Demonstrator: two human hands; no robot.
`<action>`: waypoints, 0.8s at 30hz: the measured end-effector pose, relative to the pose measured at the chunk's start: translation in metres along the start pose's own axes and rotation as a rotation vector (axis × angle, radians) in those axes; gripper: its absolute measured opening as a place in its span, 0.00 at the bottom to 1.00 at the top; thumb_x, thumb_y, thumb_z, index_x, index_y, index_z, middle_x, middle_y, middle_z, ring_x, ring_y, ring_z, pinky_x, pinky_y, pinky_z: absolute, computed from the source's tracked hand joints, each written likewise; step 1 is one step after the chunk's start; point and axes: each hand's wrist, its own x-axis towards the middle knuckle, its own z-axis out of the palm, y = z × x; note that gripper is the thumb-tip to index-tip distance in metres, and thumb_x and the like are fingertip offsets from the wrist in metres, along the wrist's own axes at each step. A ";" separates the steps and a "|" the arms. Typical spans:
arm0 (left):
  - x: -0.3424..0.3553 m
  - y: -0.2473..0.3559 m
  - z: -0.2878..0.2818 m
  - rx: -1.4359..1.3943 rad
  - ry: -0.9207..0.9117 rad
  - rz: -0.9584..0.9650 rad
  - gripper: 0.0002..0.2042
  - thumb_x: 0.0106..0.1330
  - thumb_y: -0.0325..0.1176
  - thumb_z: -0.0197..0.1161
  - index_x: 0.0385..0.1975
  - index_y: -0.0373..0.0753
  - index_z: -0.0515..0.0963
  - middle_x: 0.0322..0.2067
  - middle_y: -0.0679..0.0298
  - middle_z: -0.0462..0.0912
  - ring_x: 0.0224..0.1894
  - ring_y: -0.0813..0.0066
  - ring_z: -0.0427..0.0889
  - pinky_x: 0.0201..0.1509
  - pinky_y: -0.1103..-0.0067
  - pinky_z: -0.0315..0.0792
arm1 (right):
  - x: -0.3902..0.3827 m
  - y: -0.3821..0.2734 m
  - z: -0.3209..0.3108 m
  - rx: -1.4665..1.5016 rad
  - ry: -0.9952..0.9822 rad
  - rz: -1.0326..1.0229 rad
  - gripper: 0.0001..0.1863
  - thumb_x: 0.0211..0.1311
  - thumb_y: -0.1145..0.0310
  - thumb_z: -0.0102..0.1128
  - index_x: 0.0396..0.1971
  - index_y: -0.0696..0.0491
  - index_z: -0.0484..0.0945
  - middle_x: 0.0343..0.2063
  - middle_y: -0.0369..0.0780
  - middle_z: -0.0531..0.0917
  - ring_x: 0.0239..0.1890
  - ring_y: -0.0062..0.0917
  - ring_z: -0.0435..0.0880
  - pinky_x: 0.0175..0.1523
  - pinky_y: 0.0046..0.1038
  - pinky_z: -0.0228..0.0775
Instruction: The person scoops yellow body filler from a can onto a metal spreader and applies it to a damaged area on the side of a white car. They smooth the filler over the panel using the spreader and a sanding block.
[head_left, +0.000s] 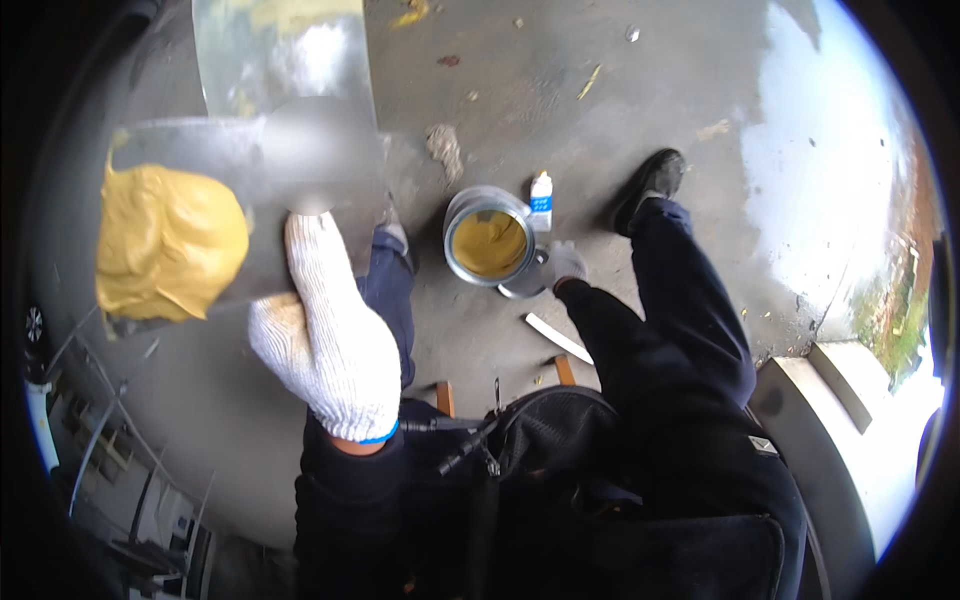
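Two gloved grips show in my head view. The left grip [335, 335], in white knit with a blue edge at the cuff, is closed on the near edge of a flat grey plate [195, 145], though a blurred patch hides what lies past its fingertips. The plate is raised above the floor [600, 110] on the left of my view, and a thick heap of yellow paste [170, 245] sits on its left part.

The right grip [568, 265] is low, just beside a round lid [522, 287]; its fingers are too small and dark for me to tell whether they grasp anything. An open tin [490, 246] with more yellow paste inside stands next to the lid, and a white-and-blue bottle [541, 203] is just beyond it. I also see a crumpled grey lump [444, 152] on the floor and a curved white strip [558, 338] nearer to me.
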 end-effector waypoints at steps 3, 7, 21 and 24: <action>0.002 -0.005 -0.005 0.038 0.017 0.028 0.18 0.75 0.37 0.66 0.25 0.28 0.81 0.16 0.69 0.71 0.22 0.87 0.65 0.26 0.78 0.60 | -0.004 -0.006 0.008 -0.080 0.052 -0.035 0.14 0.60 0.62 0.67 0.43 0.51 0.83 0.46 0.49 0.82 0.51 0.45 0.84 0.54 0.43 0.79; 0.002 -0.008 -0.001 0.037 0.035 0.015 0.17 0.75 0.38 0.66 0.27 0.29 0.82 0.18 0.68 0.74 0.23 0.87 0.66 0.28 0.78 0.61 | 0.010 -0.006 0.002 -0.112 0.080 -0.141 0.13 0.58 0.62 0.68 0.41 0.51 0.83 0.43 0.49 0.83 0.48 0.48 0.84 0.52 0.45 0.79; 0.010 -0.015 0.005 -0.088 -0.170 0.046 0.16 0.75 0.38 0.64 0.49 0.29 0.83 0.37 0.63 0.87 0.35 0.85 0.77 0.42 0.80 0.71 | -0.074 -0.006 -0.169 -0.185 -0.177 -0.731 0.10 0.60 0.67 0.59 0.33 0.59 0.80 0.35 0.53 0.86 0.41 0.53 0.86 0.46 0.49 0.78; 0.010 0.000 -0.002 -0.084 -0.171 0.037 0.17 0.76 0.40 0.63 0.46 0.27 0.83 0.35 0.63 0.87 0.34 0.81 0.78 0.42 0.77 0.72 | -0.119 -0.029 -0.246 -0.189 -0.078 -0.814 0.11 0.59 0.65 0.63 0.34 0.58 0.81 0.34 0.51 0.83 0.41 0.48 0.86 0.45 0.45 0.79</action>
